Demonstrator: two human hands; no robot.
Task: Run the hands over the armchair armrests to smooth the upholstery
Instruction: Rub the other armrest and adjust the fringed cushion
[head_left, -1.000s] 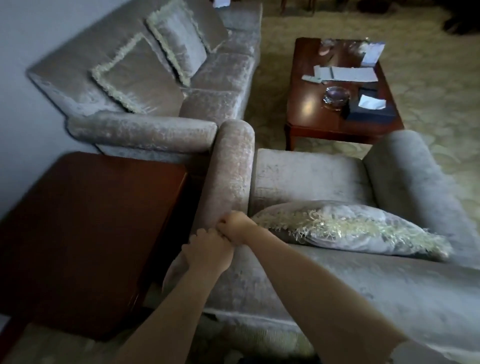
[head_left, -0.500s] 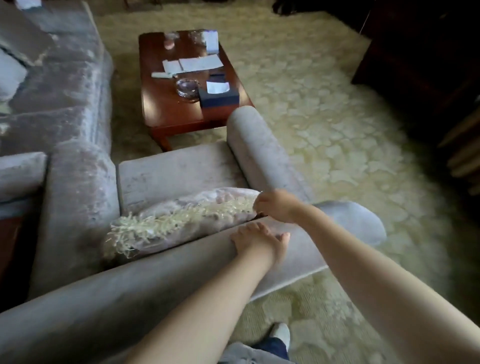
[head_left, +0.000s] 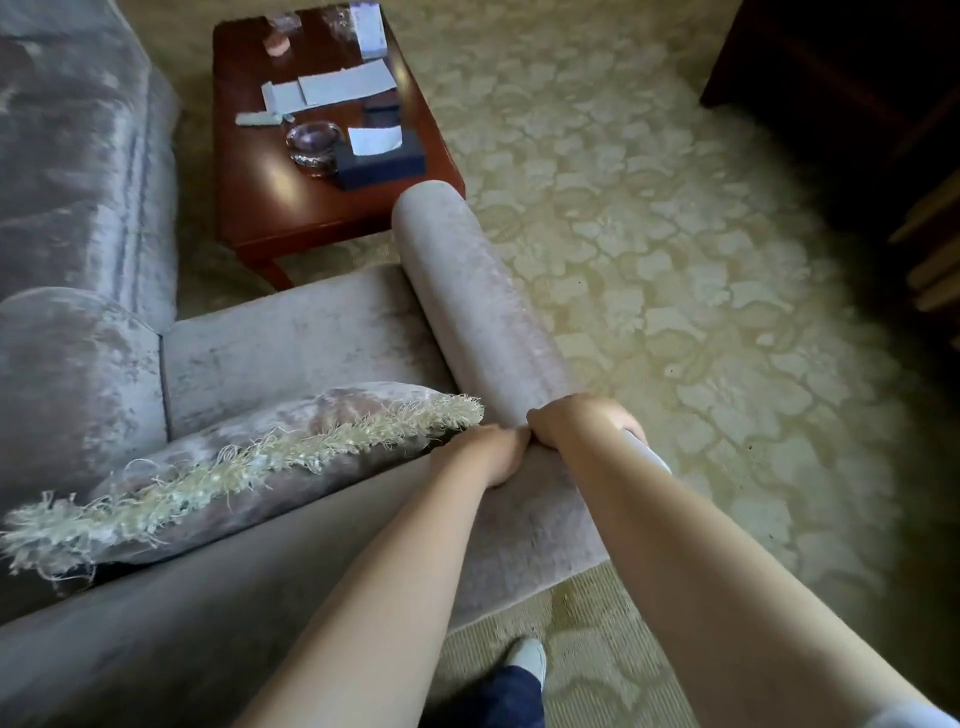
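I stand behind a grey velvet armchair and look down over its backrest (head_left: 218, 597). Its right armrest (head_left: 467, 291) is a long padded roll running away from me. My right hand (head_left: 582, 423) lies curved over the near end of that armrest, palm down. Beside it, my left hand (head_left: 485, 452) presses on the fabric where armrest and backrest meet; the two hands touch. The left armrest (head_left: 72, 384) is at the far left, untouched. A fringed cushion (head_left: 249, 462) leans on the seat (head_left: 291, 343).
A dark wooden coffee table (head_left: 291, 197) with papers, a glass ashtray and a tissue box stands beyond the armchair. A matching grey sofa (head_left: 72, 156) fills the upper left. Patterned carpet (head_left: 675, 260) spreads to the right; dark furniture (head_left: 857, 93) is at the upper right.
One second ago both hands were on the left armrest. They crossed over the backrest to the right armrest, and my view swung right with them. Now the hands sit together at its near end.
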